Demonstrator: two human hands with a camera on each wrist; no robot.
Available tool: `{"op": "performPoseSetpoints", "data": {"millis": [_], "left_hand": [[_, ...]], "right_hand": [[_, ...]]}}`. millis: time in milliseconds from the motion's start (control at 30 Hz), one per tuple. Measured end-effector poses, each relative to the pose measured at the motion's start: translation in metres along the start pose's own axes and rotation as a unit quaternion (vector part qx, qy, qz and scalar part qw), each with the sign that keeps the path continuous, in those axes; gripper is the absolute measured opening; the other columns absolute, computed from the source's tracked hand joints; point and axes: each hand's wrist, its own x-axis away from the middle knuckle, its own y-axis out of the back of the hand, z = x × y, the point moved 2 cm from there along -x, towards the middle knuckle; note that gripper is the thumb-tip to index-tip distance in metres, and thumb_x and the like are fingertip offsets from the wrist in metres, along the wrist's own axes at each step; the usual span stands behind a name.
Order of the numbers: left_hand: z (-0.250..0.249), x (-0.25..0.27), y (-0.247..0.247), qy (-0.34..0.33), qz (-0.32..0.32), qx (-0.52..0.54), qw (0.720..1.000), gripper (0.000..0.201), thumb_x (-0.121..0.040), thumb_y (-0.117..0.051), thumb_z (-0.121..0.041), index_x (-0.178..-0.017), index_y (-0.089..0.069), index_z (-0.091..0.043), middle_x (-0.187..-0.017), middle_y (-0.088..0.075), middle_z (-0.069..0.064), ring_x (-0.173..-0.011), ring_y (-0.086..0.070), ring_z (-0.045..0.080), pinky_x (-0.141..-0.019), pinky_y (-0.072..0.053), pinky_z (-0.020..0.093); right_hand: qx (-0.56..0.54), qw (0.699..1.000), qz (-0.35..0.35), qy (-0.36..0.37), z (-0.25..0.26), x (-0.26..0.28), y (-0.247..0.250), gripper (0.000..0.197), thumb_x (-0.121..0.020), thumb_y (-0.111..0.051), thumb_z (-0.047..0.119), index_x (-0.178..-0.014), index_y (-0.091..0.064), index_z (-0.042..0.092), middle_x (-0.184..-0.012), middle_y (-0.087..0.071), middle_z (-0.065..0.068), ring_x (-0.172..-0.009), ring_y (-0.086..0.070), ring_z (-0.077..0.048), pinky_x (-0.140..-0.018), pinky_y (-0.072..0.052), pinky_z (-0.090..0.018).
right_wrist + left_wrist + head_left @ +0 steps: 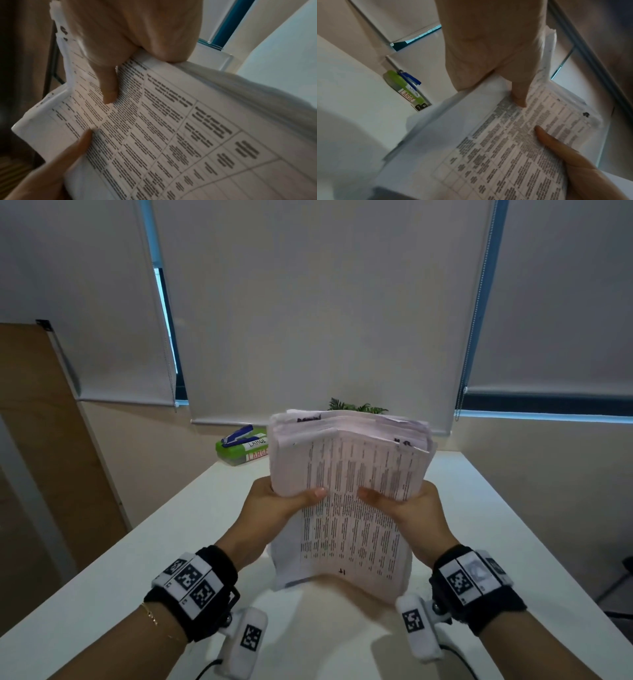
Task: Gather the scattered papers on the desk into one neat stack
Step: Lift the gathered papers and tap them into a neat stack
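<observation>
A thick bundle of printed papers point(349, 494) stands nearly upright on its lower edge on the white desk point(137, 559), the top sheet covered in a table of text. My left hand point(274, 501) grips its left side, thumb across the front sheet. My right hand point(407, 505) grips the right side the same way. The upper edges of the sheets are uneven. In the left wrist view the papers point(513, 142) fill the lower right, with my left thumb point(518, 97) pressed on them. In the right wrist view the papers point(171, 135) lie under my right thumb point(108, 88).
A green box labelled LARGE point(239, 450) with a blue stapler point(239, 434) on it sits at the desk's far left edge, also in the left wrist view as the green box point(402, 86). A small plant point(356, 406) peeks behind the papers. Roller blinds point(325, 302) hang behind the desk.
</observation>
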Motion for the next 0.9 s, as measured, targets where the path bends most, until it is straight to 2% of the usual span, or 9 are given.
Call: {"op": "performPoseSetpoints", "data": {"millis": [133, 267, 367, 533, 633, 700, 767, 833, 900], "left_hand": [[0.011, 0.005, 0.011, 0.028, 0.016, 0.010, 0.999, 0.037, -0.085, -0.087, -0.013, -0.120, -0.077, -0.010, -0.113, -0.082, 0.005, -0.106, -0.079, 0.028, -0.093, -0.064, 0.042], [0.020, 0.007, 0.001, 0.064, -0.036, 0.225, 0.972, 0.047, -0.086, -0.081, -0.003, -0.131, -0.069, -0.009, -0.122, -0.078, 0.013, -0.117, -0.074, 0.034, -0.100, -0.060, 0.049], [0.017, 0.008, -0.013, 0.043, -0.017, 0.332, 0.942, 0.046, -0.094, -0.073, -0.006, -0.139, -0.065, -0.009, -0.134, -0.073, 0.017, -0.125, -0.069, 0.037, -0.108, -0.053, 0.058], [0.010, 0.016, -0.035, 0.017, 0.003, 0.238, 0.971, 0.040, -0.097, -0.071, -0.001, -0.136, -0.066, -0.007, -0.130, -0.075, 0.015, -0.120, -0.073, 0.037, -0.104, -0.056, 0.057], [-0.013, 0.009, -0.023, -0.008, -0.021, 0.164, 0.986, 0.035, -0.096, -0.073, 0.000, -0.130, -0.070, -0.008, -0.122, -0.079, 0.011, -0.112, -0.076, 0.034, -0.097, -0.061, 0.054], [-0.033, 0.003, -0.006, -0.033, -0.020, 0.090, 0.995, 0.033, -0.095, -0.074, -0.001, -0.126, -0.072, -0.008, -0.118, -0.080, 0.009, -0.108, -0.078, 0.032, -0.095, -0.062, 0.053], [-0.055, -0.002, 0.010, -0.058, -0.005, 0.002, 0.998, 0.031, -0.093, -0.076, -0.003, -0.123, -0.074, -0.010, -0.116, -0.081, 0.006, -0.104, -0.079, 0.029, -0.096, -0.062, 0.054], [-0.075, -0.005, 0.020, -0.072, 0.036, -0.072, 0.994, 0.031, -0.092, -0.078, -0.004, -0.123, -0.075, -0.011, -0.116, -0.082, 0.002, -0.104, -0.080, 0.026, -0.096, -0.062, 0.051], [-0.092, -0.009, 0.024, -0.082, 0.086, -0.143, 0.982, 0.029, -0.092, -0.079, -0.008, -0.121, -0.078, -0.013, -0.115, -0.082, 0.000, -0.102, -0.080, 0.023, -0.093, -0.063, 0.049]], "right_hand": [[-0.132, 0.989, -0.069, -0.014, 0.007, -0.005, 0.010, 0.039, -0.081, -0.082, 0.000, -0.119, -0.071, 0.000, -0.113, -0.078, -0.014, -0.105, -0.076, -0.032, -0.090, -0.061, -0.053], [-0.236, 0.964, -0.119, -0.042, 0.003, -0.006, 0.003, 0.048, -0.084, -0.081, 0.002, -0.130, -0.065, 0.003, -0.123, -0.074, -0.016, -0.113, -0.072, -0.035, -0.097, -0.056, -0.060], [-0.333, 0.933, -0.110, -0.078, -0.002, 0.002, -0.010, 0.043, -0.091, -0.073, 0.002, -0.133, -0.063, 0.006, -0.126, -0.072, -0.018, -0.116, -0.070, -0.038, -0.102, -0.052, -0.061], [-0.425, 0.892, -0.098, -0.117, -0.013, 0.006, -0.026, 0.052, -0.093, -0.073, 0.012, -0.143, -0.058, 0.017, -0.133, -0.069, -0.018, -0.123, -0.067, -0.037, -0.105, -0.049, -0.061], [-0.288, 0.936, -0.157, -0.126, -0.014, 0.002, -0.011, 0.075, -0.078, -0.087, 0.015, -0.145, -0.053, 0.022, -0.133, -0.071, -0.005, -0.121, -0.068, -0.029, -0.096, -0.058, -0.050], [-0.137, 0.957, -0.224, -0.121, -0.009, 0.000, 0.011, 0.110, -0.067, -0.096, 0.019, -0.153, -0.030, 0.031, -0.146, -0.056, 0.001, -0.127, -0.059, -0.024, -0.104, -0.048, -0.047], [0.052, 0.965, -0.253, -0.040, 0.009, -0.004, 0.030, 0.128, -0.062, -0.100, 0.029, -0.155, -0.013, 0.046, -0.158, -0.033, 0.000, -0.142, -0.041, -0.021, -0.117, -0.033, -0.049], [0.212, 0.954, -0.185, 0.103, 0.036, -0.011, 0.033, 0.128, -0.064, -0.098, 0.035, -0.157, -0.011, 0.048, -0.163, -0.025, 0.007, -0.150, -0.028, -0.016, -0.121, -0.026, -0.045], [0.274, 0.939, -0.088, 0.188, 0.064, -0.020, 0.025, 0.123, -0.065, -0.097, 0.040, -0.158, -0.016, 0.046, -0.157, -0.033, 0.008, -0.144, -0.035, -0.005, -0.116, -0.031, -0.032]]}}
